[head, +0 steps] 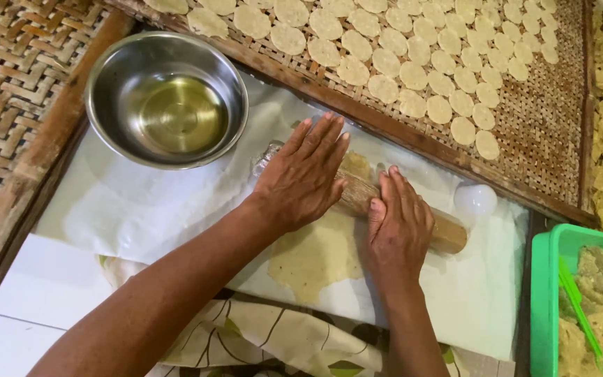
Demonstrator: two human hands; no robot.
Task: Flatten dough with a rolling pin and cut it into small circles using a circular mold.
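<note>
Centre frame: rolling pin (385,202) across dough sheet (315,255), so pressure spreads evenly.
Left hand (301,178): flat, fingers spread, pressing pin.
Right hand (399,227): flat, pressing pin.

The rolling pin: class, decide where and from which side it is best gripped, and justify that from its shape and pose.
Probably the bare right end of the rolling pin, from above. It lies flat on the dough sheet, the left hand and right hand covering its middle.
</note>
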